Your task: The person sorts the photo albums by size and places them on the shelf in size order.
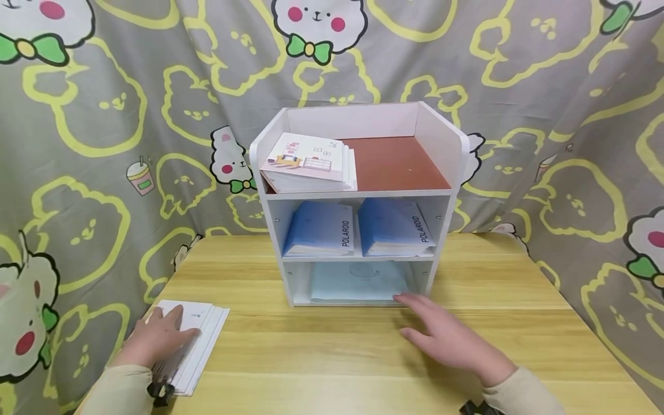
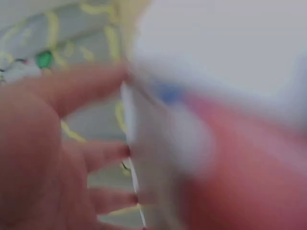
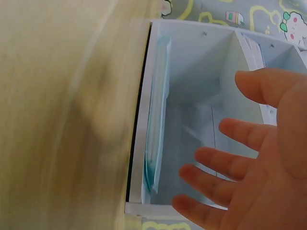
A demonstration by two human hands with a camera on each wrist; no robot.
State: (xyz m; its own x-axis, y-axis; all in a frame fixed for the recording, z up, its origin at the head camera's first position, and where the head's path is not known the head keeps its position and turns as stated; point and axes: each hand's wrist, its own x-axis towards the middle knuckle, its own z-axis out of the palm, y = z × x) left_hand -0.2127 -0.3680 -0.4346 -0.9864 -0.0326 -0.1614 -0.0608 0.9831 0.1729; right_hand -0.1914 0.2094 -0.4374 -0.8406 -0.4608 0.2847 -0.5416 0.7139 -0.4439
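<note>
My left hand (image 1: 161, 334) lies over a stack of thin white books (image 1: 204, 346) at the table's left side, fingers spread. In the left wrist view its fingers (image 2: 105, 153) reach the edge of the top white book; a blurred pink-red patch (image 2: 249, 163) fills the lower right. My right hand (image 1: 448, 334) hovers before the white shelf unit (image 1: 358, 195), fingers extended and holding nothing. Its fingertips overlap the right front corner of a pale blue folder (image 1: 358, 282) lying flat in the bottom compartment. From the right wrist view, the folder (image 3: 160, 110) lies along the compartment floor.
In the middle level sit two blue albums marked POLAROID, one on the left (image 1: 321, 227) and one on the right (image 1: 394, 225). A pile of illustrated white books (image 1: 306, 161) occupies the top shelf's left half. A patterned grey curtain (image 1: 233, 57) surrounds the wooden table (image 1: 321, 357).
</note>
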